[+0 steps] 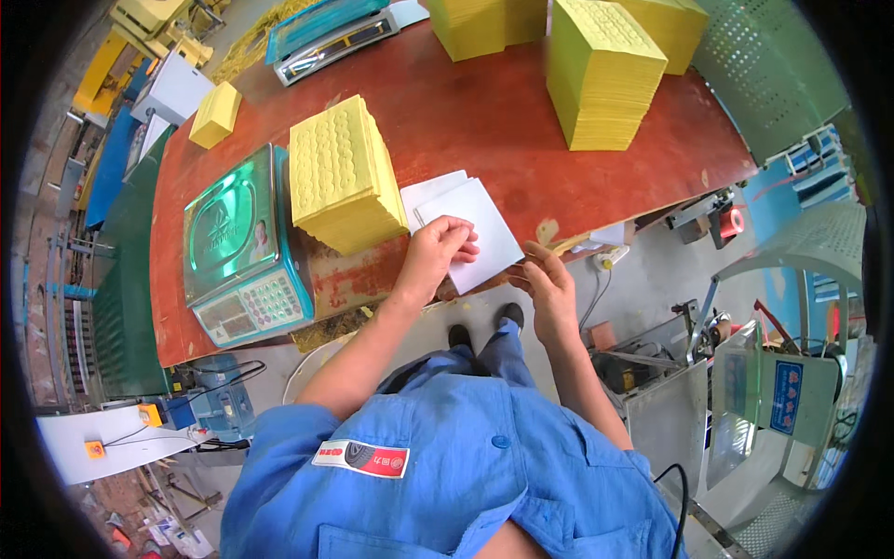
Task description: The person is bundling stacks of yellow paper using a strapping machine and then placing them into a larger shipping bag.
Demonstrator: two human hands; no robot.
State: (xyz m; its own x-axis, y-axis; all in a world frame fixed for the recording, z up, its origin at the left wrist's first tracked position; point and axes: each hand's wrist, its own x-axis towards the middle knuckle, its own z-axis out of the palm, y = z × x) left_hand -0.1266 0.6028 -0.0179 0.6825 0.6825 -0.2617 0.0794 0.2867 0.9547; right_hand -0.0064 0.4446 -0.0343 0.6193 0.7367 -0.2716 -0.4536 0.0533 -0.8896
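A flat stack of thin white sheets [477,210] lies at the near edge of the red table, its lower corner hanging over the edge. Over the sheets' left side is my left hand [438,253], fingers curled inward; what they hold, if anything, is hidden. My right hand [548,287] is at the sheets' right corner, fingers apart and fingertips by the edge. Left of the sheets stands a tall stack of yellow embossed paper [343,177]. It is close beside a teal digital scale [247,244] with a shiny metal pan and keypad.
More yellow paper stacks [605,79] stand at the far right of the red table [466,121]. A small yellow block [215,115] sits at the far left, and another scale [335,47] at the back. Right of me are a metal chair [801,252] and machine parts.
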